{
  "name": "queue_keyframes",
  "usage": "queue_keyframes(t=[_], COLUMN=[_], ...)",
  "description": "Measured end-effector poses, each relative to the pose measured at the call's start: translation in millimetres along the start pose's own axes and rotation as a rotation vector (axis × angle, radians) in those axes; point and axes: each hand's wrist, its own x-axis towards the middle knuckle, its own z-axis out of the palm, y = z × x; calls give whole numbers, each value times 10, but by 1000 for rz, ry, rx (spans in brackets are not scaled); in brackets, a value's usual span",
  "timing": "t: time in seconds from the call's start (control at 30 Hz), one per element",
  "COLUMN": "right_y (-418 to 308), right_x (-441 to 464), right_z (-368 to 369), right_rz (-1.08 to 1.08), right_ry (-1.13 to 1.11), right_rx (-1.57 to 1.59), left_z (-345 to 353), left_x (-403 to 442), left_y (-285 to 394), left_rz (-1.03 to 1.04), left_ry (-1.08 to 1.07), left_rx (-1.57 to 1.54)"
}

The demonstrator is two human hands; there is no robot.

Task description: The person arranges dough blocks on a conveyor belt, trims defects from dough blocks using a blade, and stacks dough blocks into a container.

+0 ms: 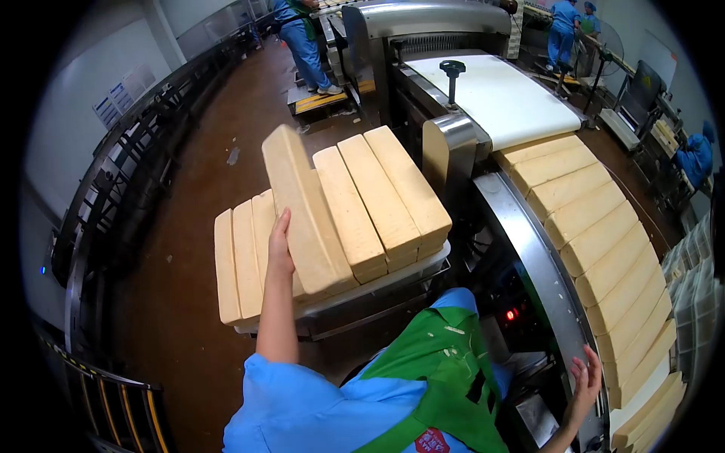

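My left hand (281,245) grips the side of a long pale yellow block (302,215), which is tilted and raised over a stack of similar blocks (381,192). The stack rests on a white tray (370,288) on a metal frame. My right hand (585,381) is apart from any block, fingers spread and slightly curled, beside the metal edge of the conveyor. Several loaves (604,249) lie side by side along that curved conveyor, to the right of my body.
A machine with a white belt (498,94) and black knob (451,69) stands ahead. A metal rail (529,249) edges the conveyor. White crates (691,279) are far right. Other people in blue (298,45) stand in the background. A long dark rail structure runs along the left wall.
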Motion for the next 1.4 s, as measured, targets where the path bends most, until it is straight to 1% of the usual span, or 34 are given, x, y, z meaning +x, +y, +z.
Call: queue_keyframes(t=[0.03, 0.07, 0.13, 0.17, 0.2, 0.23, 0.27, 0.3, 0.37, 0.47, 0.5, 0.53, 0.57, 0.63, 0.67, 0.7, 0.73, 0.77, 0.8, 0.83, 0.87, 0.9, 0.93, 0.97, 1.0, 1.07, 1.13, 1.2, 1.23, 1.27, 1.3, 1.33, 1.4], right_y=[63, 117, 106, 92, 83, 92, 85, -7, -66, -193, -219, -98, -69, 80, 158, 266, 355, 371, 375, 364, 342, 389, 493, 562, 532, 305, 163, 92, 81, 99, 119, 140, 117], right_x=[-64, -118, -188, -214, -234, -228, -233, -243, -240, -304, -298, -344, -312, -370, -367, -334, -325, -305, -279, -238, -183, -169, -197, -207, -193, -201, -124, -27, 23, 87, 168, 241, 287], right_z=[-121, -225, -345, -356, -393, -422, -436, -430, -483, -715, -862, -1101, -1240, -1703, -1894, -2053, -2183, -2234, -2257, -2241, -2219, -2188, -2142, -2108, -2072, -1943, -1825, -1831, -1876, -1948, -2017, -2102, -2294], right_rz=[51, 77, 53, 49, 56, 60, 62, 55, 32, 42, 15, -51, -159, -196, -214, -216, -62, 97, 104, 219, 331, 321, 246, 165, 151, 276, 288, 359, 448, 448, 556, 656, 653], right_ry=[59, 99, 111, 142, 156, 160, 176, 167, 256, 398, 448, 509, 615, 868, 992, 1011, 1095, 1163, 1165, 1070, 967, 970, 1000, 1027, 1033, 971, 960, 958, 928, 929, 887, 846, 824], right_rx=[17, 76, 89, 88, 81, 48, 21, -30, -94, -52, -178, -285, -433, -838, -1036, -1044, -1198, -1341, -1333, -1420, -1504, -1496, -1650, -1807, -1806, -1567, -1544, -1331, -1291, -1291, -1176, -1055, -987], left_z=[-178, -256, -359, -336, -457, -625, -646, -143, -452, -862, -941, -1192, -672, 623, 611, 596, 633, 1063, 1525, 1902, 2470, 2764, 2861, 3054, 3185, 3528, 3797, 3990, 4019, 4018, 4007, 4016, 4002], left_x=[122, 202, 297, 392, 472, 591, 701, 288, 504, 697, 826, 1334, 994, 116, 488, 852, 1086, 764, 439, 114, -508, -808, -937, -1149, -1300, -1591, -1681, -1784, -1820, -1846, -1853, -1853, -1828], left_y=[-64, -186, -419, -451, -521, -586, -663, -492, -556, -534, -506, -588, -590, -535, -650, -756, -860, -1071, -1364, -1593, -1601, -1714, -2038, -2221, -2421, -2717, -3005, -3126, -3132, -3125, -3117, -3124, -3135], left_rz=[-37, -40, 107, 100, 85, 164, 251, 123, 237, 358, 391, 642, 725, 881, 1032, 1181, 1478, 1396, 1306, 1139, 1068, 977, 882, 853, 819, 868, 802, 852, 856, 899, 940, 947, 912], left_ry=[74, 70, 184, 150, 140, 197, 239, 342, 365, 375, 365, 473, 382, 189, 101, 12, -120, -272, -421, -569, -741, -909, -977, -1069, -1161, -1324, -1488, -1497, -1496, -1508, -1520, -1521, -1505], left_rx=[17, 22, 327, 280, 282, 480, 678, 644, 975, 1336, 1452, 1751, 1756, 1760, 1738, 1717, 1678, 1539, 1409, 1249, 1155, 1130, 977, 969, 985, 822, 812, 847, 843, 927, 1012, 1012, 974])
